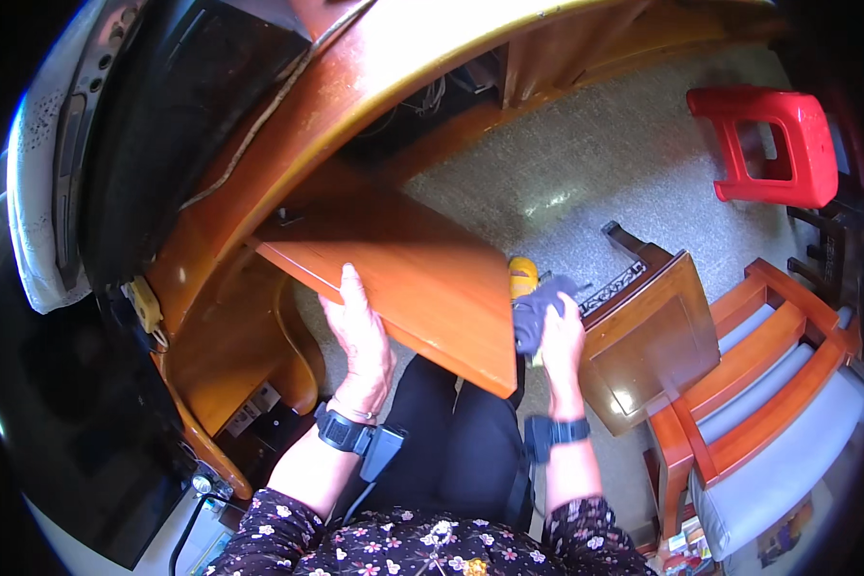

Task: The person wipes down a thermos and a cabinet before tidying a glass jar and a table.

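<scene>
An orange-brown wooden cabinet door (pixel 417 281) stands swung out from the curved wooden cabinet (pixel 317 137), above my knees. My left hand (pixel 360 331) grips its near edge, with the thumb lying on the broad face. Beside the door's right edge, my right hand (pixel 563 331) is closed on a bunched dark grey cloth (pixel 536 313). The cloth lies against or very near that edge; which, I cannot tell.
A dark wooden stool (pixel 651 345) stands just right of my right hand, beside a wooden chair with grey cushions (pixel 777 446). A red plastic stool (pixel 781 144) is farther off. Left are a black television (pixel 79 425) and a yellow power strip (pixel 142 304).
</scene>
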`<action>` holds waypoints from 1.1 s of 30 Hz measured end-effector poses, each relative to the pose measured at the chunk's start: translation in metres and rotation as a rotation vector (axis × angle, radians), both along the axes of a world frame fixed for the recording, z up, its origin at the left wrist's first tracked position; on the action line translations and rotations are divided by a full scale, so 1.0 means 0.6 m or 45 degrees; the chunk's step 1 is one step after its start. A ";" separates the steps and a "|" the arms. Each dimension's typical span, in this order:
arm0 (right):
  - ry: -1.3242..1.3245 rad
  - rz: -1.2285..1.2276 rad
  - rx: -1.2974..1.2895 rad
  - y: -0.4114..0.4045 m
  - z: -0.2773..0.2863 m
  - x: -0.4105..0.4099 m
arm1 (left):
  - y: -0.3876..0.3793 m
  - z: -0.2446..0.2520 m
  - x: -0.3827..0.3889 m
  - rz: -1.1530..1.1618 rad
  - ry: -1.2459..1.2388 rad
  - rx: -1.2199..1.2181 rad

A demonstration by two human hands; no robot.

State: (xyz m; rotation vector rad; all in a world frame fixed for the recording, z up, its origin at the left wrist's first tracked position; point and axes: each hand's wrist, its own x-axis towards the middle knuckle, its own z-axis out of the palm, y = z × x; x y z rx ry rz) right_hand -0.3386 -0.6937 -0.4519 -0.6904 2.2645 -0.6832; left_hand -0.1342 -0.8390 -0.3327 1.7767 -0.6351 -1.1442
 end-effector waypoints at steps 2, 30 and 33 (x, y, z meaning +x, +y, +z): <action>0.291 0.219 -0.043 -0.010 -0.073 -0.025 | 0.010 0.003 -0.004 0.012 0.082 0.060; -0.492 0.429 0.266 0.161 -0.023 0.035 | -0.004 -0.011 -0.032 0.010 0.062 -0.094; -0.891 -0.102 -0.157 0.036 0.214 -0.047 | -0.001 -0.001 -0.007 0.119 0.050 -0.049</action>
